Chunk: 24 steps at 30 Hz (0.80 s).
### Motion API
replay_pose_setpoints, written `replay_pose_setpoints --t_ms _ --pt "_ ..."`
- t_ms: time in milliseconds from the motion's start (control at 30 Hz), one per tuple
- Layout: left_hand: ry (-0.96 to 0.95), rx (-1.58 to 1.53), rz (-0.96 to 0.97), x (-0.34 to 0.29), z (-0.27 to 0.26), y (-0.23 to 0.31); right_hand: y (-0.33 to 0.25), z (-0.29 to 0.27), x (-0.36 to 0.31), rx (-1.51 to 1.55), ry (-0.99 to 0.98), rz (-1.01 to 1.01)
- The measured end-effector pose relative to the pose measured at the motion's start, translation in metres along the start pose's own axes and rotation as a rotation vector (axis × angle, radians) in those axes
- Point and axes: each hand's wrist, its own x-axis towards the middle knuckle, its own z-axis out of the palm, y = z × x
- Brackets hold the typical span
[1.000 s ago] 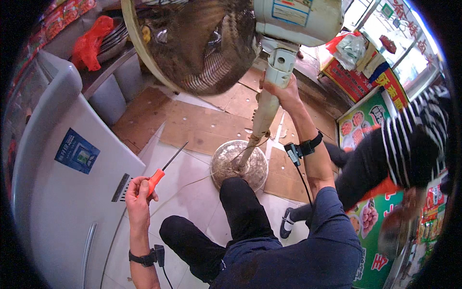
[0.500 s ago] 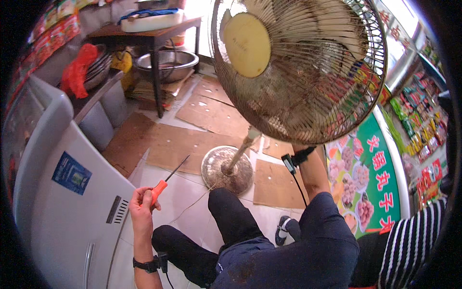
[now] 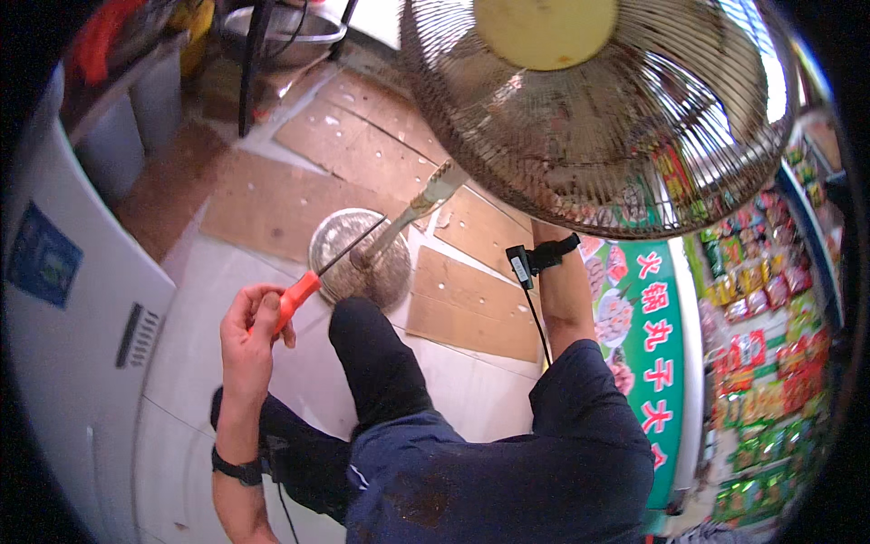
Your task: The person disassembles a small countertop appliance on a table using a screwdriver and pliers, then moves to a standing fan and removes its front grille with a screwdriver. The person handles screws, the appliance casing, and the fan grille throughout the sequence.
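Observation:
My left hand is closed round the orange-red handle of a screwdriver, its dark shaft pointing up and right. In the picture the shaft crosses in front of the round, stained base of a standing fan; I cannot tell whether it touches. A worn pole rises from that base. Above, the fan's dirty wire guard fills the upper right, with a yellowish round centre cap. My right forearm reaches up behind the guard's lower edge, which hides my right hand and whatever it touches.
Flattened cardboard covers parts of the tiled floor. At left stands a white appliance; a metal basin sits at the back left. A green-fronted case and racks of colourful packets line the right.
The view has swung right and down, so the fan's centre cap sits higher and farther right. My left hand still holds the screwdriver. The striped clothing at right has mostly left the picture.

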Motion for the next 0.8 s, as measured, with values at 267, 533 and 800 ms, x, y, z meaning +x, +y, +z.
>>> replay_pose_setpoints --t_ms 267,533,800 --pt "-0.039 -0.161 -0.084 -0.024 -0.003 -0.02 0.036 0.027 -0.016 0.072 0.016 0.091" --pt "-0.068 -0.19 -0.128 -0.023 -0.011 -0.033 0.034 0.09 -0.014 0.834 -0.228 0.432" --pt "-0.068 -0.158 -0.102 -0.018 -0.02 -0.021 0.041 0.08 -0.007 1.036 -0.446 0.599"
